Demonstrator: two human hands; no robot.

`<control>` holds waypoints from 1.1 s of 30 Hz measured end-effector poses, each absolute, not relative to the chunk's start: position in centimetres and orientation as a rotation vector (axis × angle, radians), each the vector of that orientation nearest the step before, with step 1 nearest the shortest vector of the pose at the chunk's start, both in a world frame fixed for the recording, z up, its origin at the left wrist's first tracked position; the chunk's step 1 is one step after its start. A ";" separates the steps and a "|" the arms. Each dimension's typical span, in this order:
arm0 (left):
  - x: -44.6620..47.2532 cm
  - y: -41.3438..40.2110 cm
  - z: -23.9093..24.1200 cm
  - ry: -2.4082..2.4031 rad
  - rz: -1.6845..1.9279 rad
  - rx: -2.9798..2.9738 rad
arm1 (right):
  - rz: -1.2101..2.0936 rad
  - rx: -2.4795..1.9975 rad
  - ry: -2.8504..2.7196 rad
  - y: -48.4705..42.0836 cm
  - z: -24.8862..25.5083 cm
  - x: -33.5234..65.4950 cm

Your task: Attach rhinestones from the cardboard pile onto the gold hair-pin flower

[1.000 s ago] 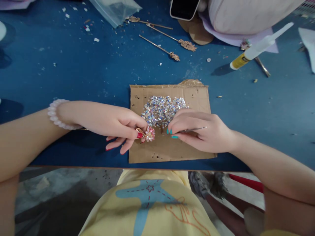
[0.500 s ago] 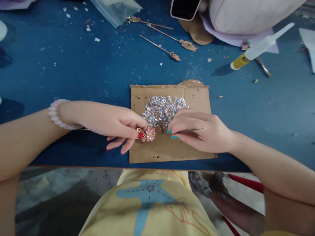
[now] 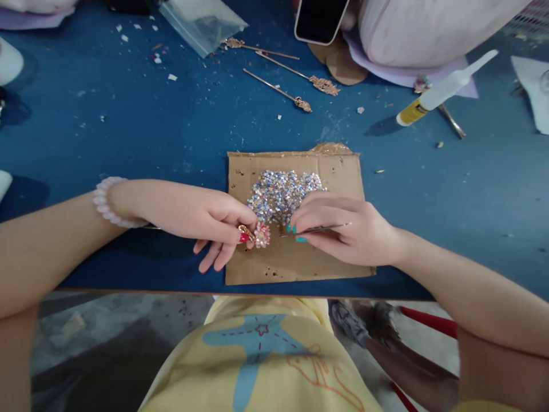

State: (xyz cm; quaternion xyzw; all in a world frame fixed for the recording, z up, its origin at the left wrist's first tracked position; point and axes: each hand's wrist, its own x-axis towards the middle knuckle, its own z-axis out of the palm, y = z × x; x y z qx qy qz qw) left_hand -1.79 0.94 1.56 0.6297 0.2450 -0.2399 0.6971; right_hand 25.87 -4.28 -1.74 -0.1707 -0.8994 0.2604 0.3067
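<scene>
Between thumb and forefinger, my left hand (image 3: pixel 206 220) pinches a gold hair stick with a pink rhinestone flower (image 3: pixel 262 235) at its end. Part of the shaft is hidden behind that hand; its other fingers hang loose. My right hand (image 3: pixel 343 226) grips a thin metal pointed tool (image 3: pixel 328 228), its tip just right of the flower and apart from it. Whether the tip carries anything is too small to tell. Beneath both hands lies a cardboard sheet (image 3: pixel 300 269), bearing a heap of small shiny rhinestones (image 3: pixel 278 191) just beyond my fingers.
Several gold hair sticks (image 3: pixel 302 104) lie farther back on the blue table (image 3: pixel 150 131). A clear plastic bag (image 3: pixel 206 26) and a phone (image 3: pixel 321 20) are at the far edge. To the right rests a glue bottle (image 3: pixel 429 100) with a yellow label, near a white rounded object (image 3: pixel 429 28).
The view has shifted slightly. My right hand has come a little closer to the flower, and the loose fingers of my left hand have drawn in slightly. Both grips are unchanged.
</scene>
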 end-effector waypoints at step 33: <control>-2.0 0.9 1.0 0.526 -0.496 1.354 | 0.695 -0.437 -2.388 -4.4 -1.9 25.9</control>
